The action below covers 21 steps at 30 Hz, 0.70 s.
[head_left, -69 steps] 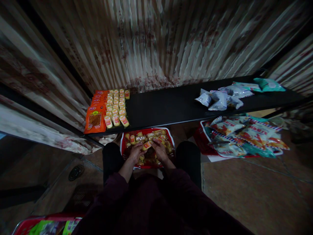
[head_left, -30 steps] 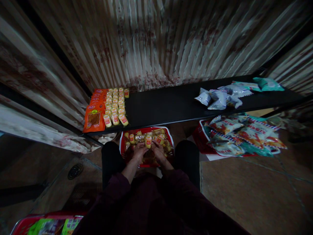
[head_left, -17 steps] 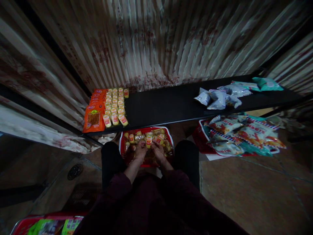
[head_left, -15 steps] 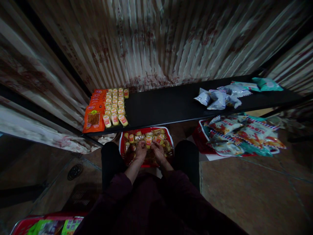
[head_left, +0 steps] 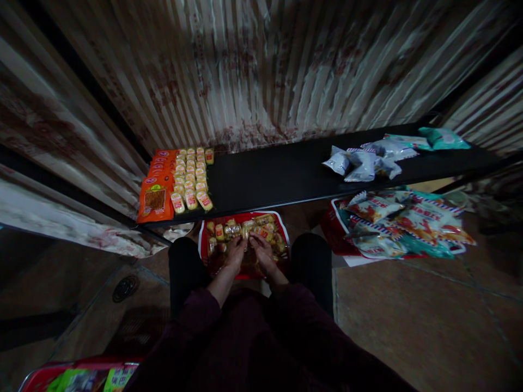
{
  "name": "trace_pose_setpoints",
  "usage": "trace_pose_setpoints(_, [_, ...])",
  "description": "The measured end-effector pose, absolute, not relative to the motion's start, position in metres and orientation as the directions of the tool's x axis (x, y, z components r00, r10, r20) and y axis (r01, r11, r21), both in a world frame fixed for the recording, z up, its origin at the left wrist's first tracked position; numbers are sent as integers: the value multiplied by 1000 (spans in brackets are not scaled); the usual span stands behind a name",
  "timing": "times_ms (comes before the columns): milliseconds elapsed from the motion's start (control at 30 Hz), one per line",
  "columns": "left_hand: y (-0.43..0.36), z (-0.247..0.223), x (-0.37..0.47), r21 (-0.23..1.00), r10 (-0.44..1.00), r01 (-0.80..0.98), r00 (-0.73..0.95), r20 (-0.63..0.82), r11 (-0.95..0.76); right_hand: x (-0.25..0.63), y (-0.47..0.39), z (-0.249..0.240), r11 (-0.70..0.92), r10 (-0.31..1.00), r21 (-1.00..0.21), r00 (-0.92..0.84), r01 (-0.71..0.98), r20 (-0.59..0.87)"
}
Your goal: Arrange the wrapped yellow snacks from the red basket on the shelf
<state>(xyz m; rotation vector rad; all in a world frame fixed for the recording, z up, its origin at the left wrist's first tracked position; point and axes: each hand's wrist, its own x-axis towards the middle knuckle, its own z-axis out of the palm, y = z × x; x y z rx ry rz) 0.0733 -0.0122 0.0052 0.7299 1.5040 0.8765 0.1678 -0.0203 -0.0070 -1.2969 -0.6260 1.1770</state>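
Over a red basket [head_left: 287,228] between my knees, my left hand [head_left: 234,252] and my right hand [head_left: 263,251] meet at the fingertips. Pinched between them is a small yellow snack packet [head_left: 245,232], seen nearly edge-on and partly hidden by the fingers. Below and around the hands, the basket holds several more wrapped yellow packets [head_left: 265,220] of similar kind. On the black shelf [head_left: 261,177] just beyond, rows of the same yellow packets [head_left: 190,177] stand beside overlapping orange snack bags [head_left: 155,190].
Silvery and teal snack bags [head_left: 362,164] lie on the shelf's right part. Below them, a second red basket [head_left: 337,239] is heaped with chip bags [head_left: 429,218]. Another basket [head_left: 44,375] with green packs stands at lower left. A pleated curtain [head_left: 245,71] hangs behind the shelf.
The yellow packet between my hands has turned from showing its printed face to nearly edge-on. My hands stay in about the same place over the basket.
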Motion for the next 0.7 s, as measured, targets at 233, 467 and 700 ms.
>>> trace_pose_setpoints(233, [-14,25,77,850,842,-111,-122,-526,515,169,-20,0,-127,936,-960,291,-248,-199])
trace_pose_setpoints(467, [-12,15,74,809,804,-232,-142,-577,540,167,-17,-3,-144,928,-942,289,-303,-235])
trace_pose_setpoints(700, [-12,-1,73,817,830,-290,-114,-546,498,167,-16,-8,-152,912,-930,315,-336,-263])
